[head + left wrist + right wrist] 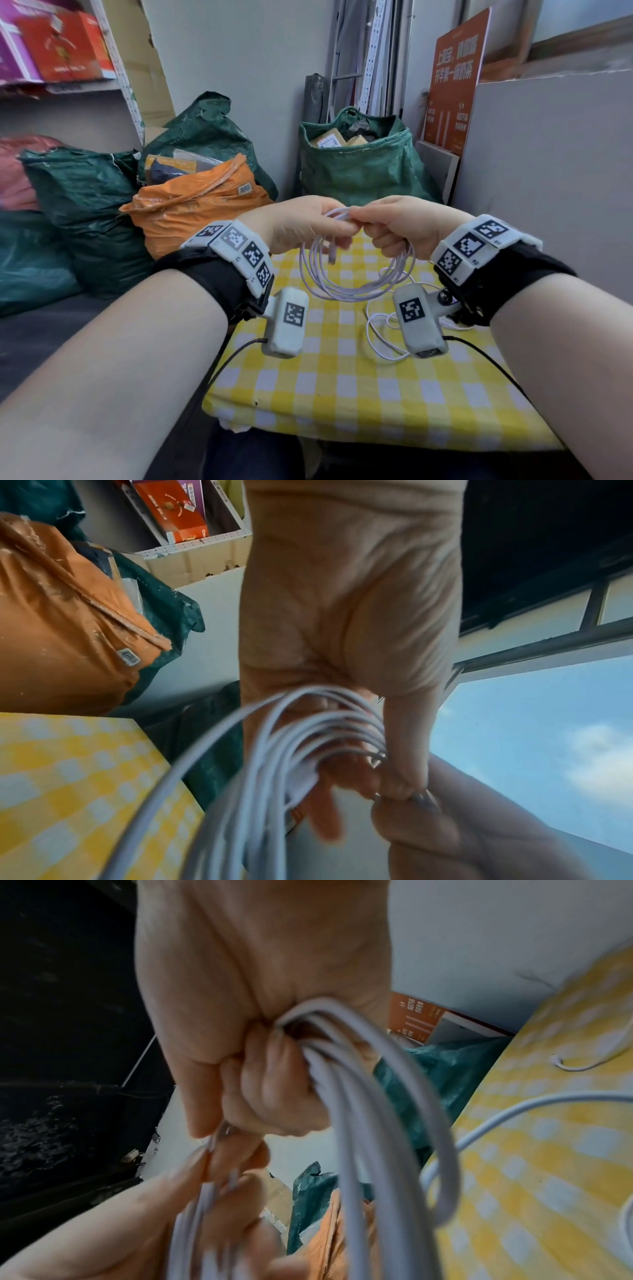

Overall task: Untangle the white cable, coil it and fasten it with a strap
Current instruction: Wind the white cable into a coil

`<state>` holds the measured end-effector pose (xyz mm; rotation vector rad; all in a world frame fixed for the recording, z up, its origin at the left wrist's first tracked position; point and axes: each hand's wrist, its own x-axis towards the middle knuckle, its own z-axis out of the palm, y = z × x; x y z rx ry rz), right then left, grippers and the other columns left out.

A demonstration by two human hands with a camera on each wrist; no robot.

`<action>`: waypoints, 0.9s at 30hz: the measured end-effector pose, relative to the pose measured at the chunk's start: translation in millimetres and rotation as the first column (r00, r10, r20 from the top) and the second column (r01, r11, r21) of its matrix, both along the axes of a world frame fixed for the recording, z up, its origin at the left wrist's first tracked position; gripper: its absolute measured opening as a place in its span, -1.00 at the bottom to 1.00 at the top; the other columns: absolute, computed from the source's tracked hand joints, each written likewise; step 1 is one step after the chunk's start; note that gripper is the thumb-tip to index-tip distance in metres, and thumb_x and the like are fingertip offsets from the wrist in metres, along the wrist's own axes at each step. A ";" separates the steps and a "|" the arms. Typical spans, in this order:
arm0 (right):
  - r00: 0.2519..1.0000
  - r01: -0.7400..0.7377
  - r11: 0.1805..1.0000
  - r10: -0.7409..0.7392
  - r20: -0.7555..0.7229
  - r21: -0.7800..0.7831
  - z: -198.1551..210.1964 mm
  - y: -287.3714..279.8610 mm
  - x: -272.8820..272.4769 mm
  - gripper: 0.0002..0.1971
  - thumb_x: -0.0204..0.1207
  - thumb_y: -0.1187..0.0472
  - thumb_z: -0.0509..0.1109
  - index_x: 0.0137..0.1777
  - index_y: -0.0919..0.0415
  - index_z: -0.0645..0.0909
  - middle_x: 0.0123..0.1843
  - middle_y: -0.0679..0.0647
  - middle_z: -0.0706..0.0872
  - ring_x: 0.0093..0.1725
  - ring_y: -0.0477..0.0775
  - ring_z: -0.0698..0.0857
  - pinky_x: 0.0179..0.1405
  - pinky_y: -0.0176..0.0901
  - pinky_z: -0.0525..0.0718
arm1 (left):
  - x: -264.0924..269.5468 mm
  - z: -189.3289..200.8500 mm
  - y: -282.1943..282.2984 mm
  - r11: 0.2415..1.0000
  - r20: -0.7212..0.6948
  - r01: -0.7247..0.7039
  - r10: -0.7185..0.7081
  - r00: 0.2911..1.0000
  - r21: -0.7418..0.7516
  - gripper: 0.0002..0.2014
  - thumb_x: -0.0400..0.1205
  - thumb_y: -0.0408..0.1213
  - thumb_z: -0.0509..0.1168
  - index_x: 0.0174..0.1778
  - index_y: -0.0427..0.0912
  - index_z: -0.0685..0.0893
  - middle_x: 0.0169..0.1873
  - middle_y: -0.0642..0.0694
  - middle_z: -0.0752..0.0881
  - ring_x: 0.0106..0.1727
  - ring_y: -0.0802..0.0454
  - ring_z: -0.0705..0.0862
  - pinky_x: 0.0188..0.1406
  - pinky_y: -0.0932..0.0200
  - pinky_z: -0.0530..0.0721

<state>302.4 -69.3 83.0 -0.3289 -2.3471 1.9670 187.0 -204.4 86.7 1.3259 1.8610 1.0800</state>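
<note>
A white cable (356,291) hangs in several loops above the yellow checked table (342,387). My left hand (301,222) grips the top of the coil (329,723), fingers curled round the strands. My right hand (397,226) holds the coil's right side in its curled fingers (274,1085) and pinches a strand at the top beside the left thumb. A plug end (332,255) dangles inside the loop. More white cable (380,329) lies loose on the table under the right wrist. No strap is visible.
Green sacks (356,161) and an orange bag (195,209) stand behind the table. A grey board (548,164) leans at the right, with an orange sign (452,82) behind it. Shelves with boxes (61,48) are at the far left. Black wires (233,356) trail from the wrist cameras.
</note>
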 end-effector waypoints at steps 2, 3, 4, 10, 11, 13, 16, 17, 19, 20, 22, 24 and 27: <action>0.999 0.034 0.999 -0.034 -0.004 0.006 -0.2 2.0 1.6 -0.70 0.66 0.08 0.25 -0.28 0.19 0.57 -0.60 -0.10 0.26 -0.66 -0.16 0.18 -0.73 -0.39 0.19 | 1.0 -2.2 0.2 1.000 0.089 0.004 -0.004 0.996 0.002 -0.89 0.69 -0.24 0.23 -0.03 -0.19 0.61 -0.45 -0.03 0.40 -0.47 0.13 0.44 -0.16 0.14 0.65; 0.998 0.060 0.998 -0.060 -0.010 -0.012 -0.6 3.2 2.3 -0.70 0.64 0.06 0.27 -0.29 0.20 0.55 -0.61 -0.10 0.30 -0.67 -0.16 0.23 -0.71 -0.39 0.26 | 0.3 -2.9 0.5 1.000 0.130 -0.006 0.005 0.991 0.002 -0.85 0.72 -0.21 0.18 -0.08 -0.16 0.59 -0.50 0.01 0.31 -0.52 0.14 0.33 -0.18 0.14 0.67; 0.996 0.082 0.995 -0.083 -0.014 -0.056 -1.2 4.8 3.1 -0.68 0.63 0.04 0.28 -0.31 0.19 0.52 -0.63 -0.11 0.33 -0.67 -0.14 0.27 -0.67 -0.37 0.34 | 0.3 -2.6 0.4 1.000 0.173 -0.021 0.018 0.985 0.013 -0.81 0.74 -0.19 0.13 -0.14 -0.14 0.55 -0.54 0.05 0.24 -0.56 0.16 0.24 -0.30 0.19 0.68; 0.986 0.135 0.903 -0.162 -0.030 -0.407 -0.5 11.6 7.5 -0.57 0.64 -0.14 0.15 -0.34 0.16 0.46 -0.68 -0.12 0.32 -0.70 -0.12 0.39 -0.25 -0.19 0.67 | 0.4 -0.2 2.5 0.964 0.454 -0.198 0.098 0.885 0.177 -0.69 0.74 -0.10 0.08 -0.31 -0.11 0.39 -0.65 0.12 0.25 -0.70 0.25 0.24 -0.72 0.42 0.32; 0.986 0.130 0.894 -0.160 -0.036 -0.429 1.0 11.4 7.1 -0.57 0.66 -0.13 0.13 -0.30 0.17 0.47 -0.68 -0.12 0.30 -0.71 -0.15 0.33 -0.43 -0.29 0.59 | 0.5 -0.1 2.6 0.958 0.494 -0.212 0.091 0.864 0.194 -0.69 0.74 -0.09 0.08 -0.31 -0.12 0.39 -0.67 0.11 0.28 -0.70 0.25 0.28 -0.69 0.41 0.36; 0.984 0.141 0.888 -0.174 -0.037 -0.437 3.3 11.6 5.7 -0.59 0.68 -0.11 0.09 -0.19 0.18 0.53 -0.66 -0.12 0.24 -0.72 -0.18 0.22 -0.67 -0.42 0.32 | 1.4 0.7 2.8 0.949 0.568 -0.234 0.075 0.819 0.213 -0.69 0.74 -0.09 0.08 -0.30 -0.13 0.41 -0.69 0.11 0.33 -0.69 0.22 0.36 -0.62 0.38 0.46; 0.989 0.128 0.936 -0.146 -0.031 -0.329 4.0 13.6 6.1 -0.64 0.73 -0.04 0.04 0.01 0.14 0.60 -0.65 -0.11 0.23 -0.71 -0.18 0.16 -0.74 -0.41 0.18 | 3.8 1.4 3.2 0.939 0.642 -0.264 0.063 0.764 0.222 -0.70 0.74 -0.11 0.11 -0.28 -0.16 0.44 -0.70 0.11 0.33 -0.71 0.22 0.32 -0.60 0.38 0.47; 0.993 0.107 0.947 -0.119 -0.024 -0.303 4.3 14.4 6.8 -0.65 0.73 -0.01 0.03 0.08 0.12 0.61 -0.65 -0.10 0.24 -0.70 -0.18 0.16 -0.75 -0.40 0.18 | 4.6 1.5 3.6 0.939 0.643 -0.267 0.068 0.763 0.217 -0.70 0.73 -0.11 0.12 -0.29 -0.17 0.45 -0.70 0.10 0.31 -0.72 0.22 0.29 -0.63 0.38 0.44; 0.996 0.079 0.960 -0.084 -0.008 -0.267 5.7 16.2 9.0 -0.68 0.73 0.06 0.04 0.19 0.12 0.61 -0.63 -0.09 0.28 -0.69 -0.17 0.16 -0.73 -0.39 0.19 | 5.8 1.8 4.5 0.949 0.629 -0.250 0.076 0.774 0.194 -0.68 0.72 -0.08 0.13 -0.30 -0.16 0.45 -0.69 0.10 0.27 -0.73 0.21 0.25 -0.67 0.35 0.41; 0.997 0.075 0.965 -0.077 0.000 -0.250 6.4 16.9 9.7 -0.68 0.72 0.10 0.05 0.21 0.13 0.61 -0.62 -0.08 0.30 -0.69 -0.16 0.16 -0.71 -0.38 0.18 | 6.4 1.9 4.8 0.954 0.621 -0.237 0.077 0.780 0.181 -0.67 0.72 -0.06 0.13 -0.31 -0.15 0.45 -0.69 0.10 0.25 -0.73 0.21 0.23 -0.68 0.35 0.39; 0.997 0.083 0.972 -0.083 0.009 -0.219 7.3 17.3 9.9 -0.68 0.70 0.13 0.06 0.19 0.19 0.62 -0.60 -0.07 0.32 -0.67 -0.14 0.17 -0.68 -0.35 0.18 | 7.0 2.1 5.5 0.960 0.616 -0.226 0.079 0.783 0.164 -0.66 0.72 -0.04 0.13 -0.32 -0.15 0.44 -0.69 0.10 0.22 -0.74 0.22 0.21 -0.72 0.35 0.36; 0.992 0.122 0.976 -0.122 0.011 -0.179 5.8 16.8 8.9 -0.66 0.70 0.09 0.09 0.17 0.22 0.64 -0.57 -0.05 0.35 -0.65 -0.13 0.23 -0.66 -0.33 0.24 | 7.0 2.5 6.4 0.960 0.615 -0.234 0.094 0.783 0.152 -0.65 0.72 -0.04 0.12 -0.33 -0.14 0.43 -0.69 0.11 0.21 -0.75 0.23 0.19 -0.75 0.37 0.31; 0.982 0.186 0.978 -0.184 0.033 -0.096 2.1 15.1 10.0 -0.59 0.67 -0.08 0.16 0.17 0.23 0.66 -0.45 0.02 0.56 -0.52 -0.03 0.50 -0.51 -0.28 0.58 | 4.6 1.8 6.5 0.956 0.611 -0.261 0.128 0.781 0.133 -0.65 0.72 -0.04 0.13 -0.34 -0.13 0.42 -0.70 0.11 0.21 -0.75 0.24 0.17 -0.77 0.39 0.24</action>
